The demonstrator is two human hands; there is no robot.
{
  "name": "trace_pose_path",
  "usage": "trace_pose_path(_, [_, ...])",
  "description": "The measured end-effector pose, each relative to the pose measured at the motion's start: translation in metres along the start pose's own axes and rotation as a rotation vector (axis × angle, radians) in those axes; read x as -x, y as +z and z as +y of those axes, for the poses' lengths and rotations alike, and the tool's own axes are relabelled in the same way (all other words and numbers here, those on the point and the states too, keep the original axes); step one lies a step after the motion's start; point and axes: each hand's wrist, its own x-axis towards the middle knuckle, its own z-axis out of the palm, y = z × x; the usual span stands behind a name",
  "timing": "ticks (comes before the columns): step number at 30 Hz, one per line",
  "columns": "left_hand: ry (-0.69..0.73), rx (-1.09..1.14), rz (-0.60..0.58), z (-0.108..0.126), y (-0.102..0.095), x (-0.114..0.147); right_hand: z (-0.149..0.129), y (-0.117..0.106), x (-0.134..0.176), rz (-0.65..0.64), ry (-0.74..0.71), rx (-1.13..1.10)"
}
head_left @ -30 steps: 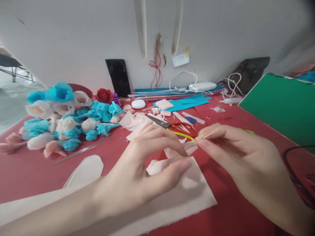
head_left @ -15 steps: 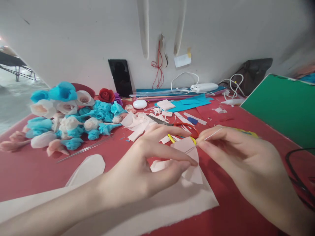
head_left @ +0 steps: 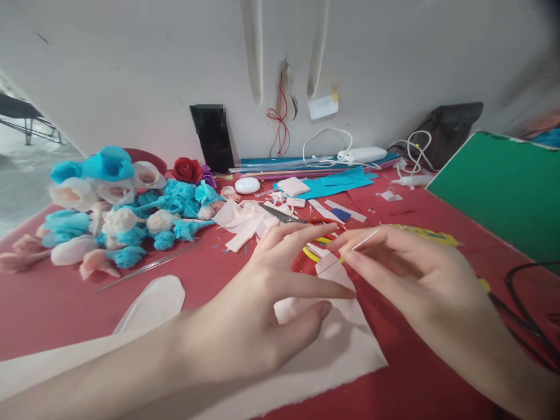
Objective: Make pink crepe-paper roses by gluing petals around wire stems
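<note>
The broad, pale pink paper sheet (head_left: 332, 364) lies on the red bench (head_left: 65, 315) and serves as reference for all positions below.

The right hand (head_left: 420, 268), above and to the right of the sheet's far right part, grasps a thin, straight stick (head_left: 366, 238) between thumb and forefinger. The stick's upper end is white; its lower, darker length slants down across a pale pink, petal-shaped paper piece (head_left: 335, 272). This piece is at the sheet's far right part, its lower portion in front of the sheet as seen.

The left hand (head_left: 262, 297) is above the sheet with its fingers spread, thumb and index finger apart. The index fingertip overlaps the petal-shaped piece; whether the hand has a hold on it cannot be told.

Just beyond the sheet lie metal scissors (head_left: 284, 217) with red and yellow handles, partly hidden by the left hand. Pale pink paper scraps (head_left: 245, 221) lie beside the blades. Farther beyond the sheet is a flat, bright blue paper strip (head_left: 347, 181).

Pale, round-ended paper pieces (head_left: 153, 300) lie at the sheet's far left edge. Beyond them is a heap of blue, white and pink paper flowers (head_left: 120, 219). A flat green board (head_left: 503, 189) stands beyond the sheet to the right.
</note>
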Motion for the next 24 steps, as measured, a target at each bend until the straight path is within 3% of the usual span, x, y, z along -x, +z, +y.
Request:
trace_pose_path(7, [-0.039, -0.001, -0.011, 0.0021, -0.0003, -0.0027, 0.0037, -0.0012, -0.0012, -0.084, 0.016, 0.009])
trace_pose_path(24, [-0.056, -0.005, -0.003, 0.0026, -0.0005, -0.0023, 0.0025, 0.0029, 0.0, -0.135, -0.016, -0.14])
